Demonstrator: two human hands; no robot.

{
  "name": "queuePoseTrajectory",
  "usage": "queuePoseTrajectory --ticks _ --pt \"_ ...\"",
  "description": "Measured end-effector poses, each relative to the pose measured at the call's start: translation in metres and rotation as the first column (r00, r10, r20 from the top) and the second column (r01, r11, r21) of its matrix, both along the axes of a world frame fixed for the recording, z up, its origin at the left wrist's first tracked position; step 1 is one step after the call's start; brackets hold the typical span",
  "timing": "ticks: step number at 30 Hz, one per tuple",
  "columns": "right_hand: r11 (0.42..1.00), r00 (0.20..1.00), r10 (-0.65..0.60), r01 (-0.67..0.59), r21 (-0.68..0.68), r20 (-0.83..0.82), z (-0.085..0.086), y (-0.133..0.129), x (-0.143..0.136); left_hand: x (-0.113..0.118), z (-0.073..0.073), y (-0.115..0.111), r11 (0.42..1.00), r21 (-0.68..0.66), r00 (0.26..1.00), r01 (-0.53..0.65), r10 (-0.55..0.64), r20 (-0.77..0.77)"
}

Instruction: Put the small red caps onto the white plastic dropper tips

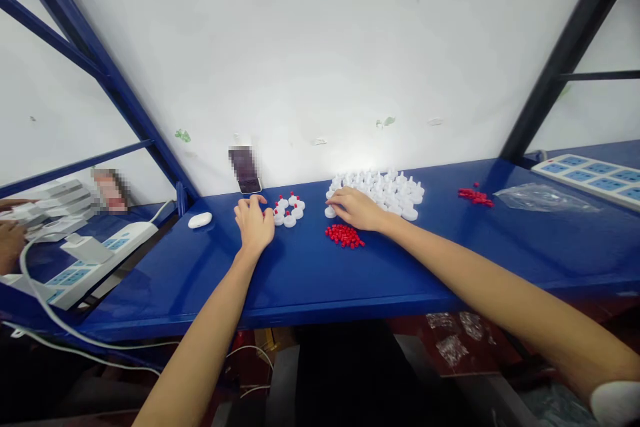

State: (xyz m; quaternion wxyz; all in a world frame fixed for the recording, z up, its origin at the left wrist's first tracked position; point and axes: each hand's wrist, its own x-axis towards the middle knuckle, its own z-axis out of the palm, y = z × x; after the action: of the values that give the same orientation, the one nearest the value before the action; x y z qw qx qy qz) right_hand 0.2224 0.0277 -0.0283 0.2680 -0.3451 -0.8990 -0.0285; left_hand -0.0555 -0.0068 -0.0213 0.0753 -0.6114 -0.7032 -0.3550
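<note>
My left hand (254, 223) is at the left edge of a small group of white nozzle caps with red tips (290, 220), fingers bent and apart; whether a fingertip touches a cap is unclear. To the right, my right hand (353, 208) reaches to the left front of a large cluster of plain white nozzle caps (403, 197). Its fingers are pinched together at a white cap there, and what lies between the fingertips is too small to make out. Just in front of that hand lies a pile of small red tips (345, 236) on the blue table (300, 280).
A phone (247, 173) leans on the wall, with a white earbud case (200, 220) to its left. Farther right are more red pieces (476, 197) and a clear plastic bag (543, 199). Power strips (107, 260) sit at both sides. Another person's hands (10, 240) show far left.
</note>
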Motion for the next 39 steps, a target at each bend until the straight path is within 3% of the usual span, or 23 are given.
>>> queuePoseTrajectory --ticks 2,5,8,14,17,22,27,29,32,36,39 --pt "1.0 1.0 -0.006 0.006 0.003 -0.008 0.0 0.0 -0.001 -0.002 0.003 0.001 0.999 -0.022 0.998 -0.03 0.031 0.057" --pt "0.999 0.999 -0.018 0.017 -0.037 -0.035 0.002 -0.004 -0.001 -0.004 0.004 0.001 0.984 -0.165 0.988 -0.068 0.089 0.123" --pt "0.992 0.995 -0.077 0.071 -0.104 -0.056 0.006 -0.01 -0.001 -0.004 0.002 0.002 0.969 -0.243 0.994 -0.032 0.055 0.09" --pt "0.957 0.977 -0.18 0.148 -0.248 -0.113 0.012 -0.019 0.003 -0.004 0.001 0.0 0.971 -0.211 0.993 0.108 -0.095 0.074" --pt "0.956 0.974 -0.206 0.179 -0.232 -0.095 0.014 -0.019 0.005 -0.001 0.003 -0.004 0.981 -0.146 0.992 0.126 -0.123 0.03" --pt "0.964 0.976 -0.218 0.211 -0.162 -0.026 0.015 -0.02 0.008 0.009 0.003 -0.01 0.948 -0.047 0.948 0.316 -0.317 -0.016" --pt "0.96 0.978 -0.207 0.2 -0.194 -0.018 0.014 -0.015 0.009 0.028 0.0 -0.024 0.808 -0.024 0.808 0.588 -0.589 -0.027" --pt "0.961 0.978 -0.186 0.161 -0.226 -0.096 0.015 -0.013 0.009 0.037 0.002 -0.026 0.763 -0.022 0.763 0.646 -0.646 0.011" --pt "0.954 0.954 -0.082 -0.008 -0.301 -0.287 0.016 -0.013 0.007 0.051 0.01 -0.019 0.709 -0.029 0.71 0.704 -0.702 0.061" --pt "0.892 0.852 -0.02 -0.221 -0.395 -0.523 0.017 -0.019 0.001 0.069 0.018 0.002 0.662 -0.01 0.661 0.75 -0.749 -0.043" --pt "0.857 0.79 -0.05 -0.28 -0.432 -0.611 0.013 -0.023 -0.003 0.079 0.015 0.017 0.602 -0.09 0.597 0.793 -0.798 -0.076"
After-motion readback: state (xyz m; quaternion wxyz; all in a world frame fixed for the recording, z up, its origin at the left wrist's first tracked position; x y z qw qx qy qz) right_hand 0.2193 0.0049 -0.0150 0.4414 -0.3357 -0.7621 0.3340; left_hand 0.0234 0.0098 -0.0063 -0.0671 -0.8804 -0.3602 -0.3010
